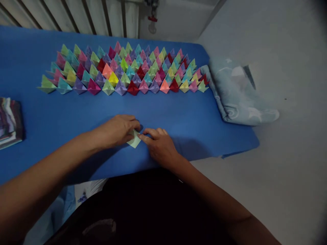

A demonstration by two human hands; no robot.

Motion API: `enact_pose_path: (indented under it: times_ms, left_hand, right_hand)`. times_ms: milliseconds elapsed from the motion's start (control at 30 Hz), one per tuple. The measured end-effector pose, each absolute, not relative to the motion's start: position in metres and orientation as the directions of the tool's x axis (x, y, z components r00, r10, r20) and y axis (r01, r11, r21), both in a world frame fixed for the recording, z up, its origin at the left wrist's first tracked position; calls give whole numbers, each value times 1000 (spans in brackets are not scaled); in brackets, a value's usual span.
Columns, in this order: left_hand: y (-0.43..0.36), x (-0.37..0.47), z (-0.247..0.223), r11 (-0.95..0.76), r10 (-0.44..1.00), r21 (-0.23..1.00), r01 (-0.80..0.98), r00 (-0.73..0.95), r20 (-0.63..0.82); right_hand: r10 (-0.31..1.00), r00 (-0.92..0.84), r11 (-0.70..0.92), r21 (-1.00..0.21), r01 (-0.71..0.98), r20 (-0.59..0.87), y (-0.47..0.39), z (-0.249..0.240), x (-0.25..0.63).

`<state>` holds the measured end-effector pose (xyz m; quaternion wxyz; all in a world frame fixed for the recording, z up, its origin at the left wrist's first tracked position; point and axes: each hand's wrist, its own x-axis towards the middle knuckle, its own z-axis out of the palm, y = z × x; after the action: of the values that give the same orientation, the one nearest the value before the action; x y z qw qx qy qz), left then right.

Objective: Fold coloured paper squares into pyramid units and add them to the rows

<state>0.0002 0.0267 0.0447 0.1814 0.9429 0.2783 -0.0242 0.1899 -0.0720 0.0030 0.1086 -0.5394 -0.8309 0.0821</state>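
Note:
A small piece of pale green paper [134, 140] lies on the blue table near its front edge, one pointed corner toward me. My left hand [119, 130] is closed over its upper left part, fingers bent and pressed on the paper. From the right, my right hand [160, 144] pinches the paper's right corner between thumb and forefinger. Part of the paper is hidden under the left fingers, so its folds are hard to make out. Beyond my hands stand several rows of folded paper boats [125, 80] in pink, green, blue, purple, red and yellow.
The blue table [76, 119] runs along a white radiator [97, 15] with a red-handled valve [152, 19]. A folded grey-blue blanket [237, 95] lies at the right end by the wall. At the left edge sits a stack of patterned material [10, 122].

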Motion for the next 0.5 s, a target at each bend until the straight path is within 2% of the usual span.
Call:
enact_pose_path:
  times_ms: [100, 200, 333, 400, 500]
  left_hand:
    - [39, 11, 46, -721, 538, 351, 597, 802, -258]
    - [42, 12, 44, -637, 584, 391, 665, 747, -318]
    - [45, 3, 46, -547, 553, 457, 701, 713, -432]
    - [44, -5, 48, -428, 551, 545, 721, 686, -475]
    - [37, -18, 52, -119, 642, 745, 657, 623, -447]
  right_hand:
    - [923, -368, 383, -317, 868, 109, -74, 3, 192]
    - [938, -319, 346, -439, 829, 138, -74, 3, 194]
    - [952, -251, 307, -582, 753, 176, -74, 1, 197]
    - [957, -201, 291, -674, 679, 211, -75, 1, 198]
    - [978, -50, 197, -834, 515, 201, -76, 7, 197]
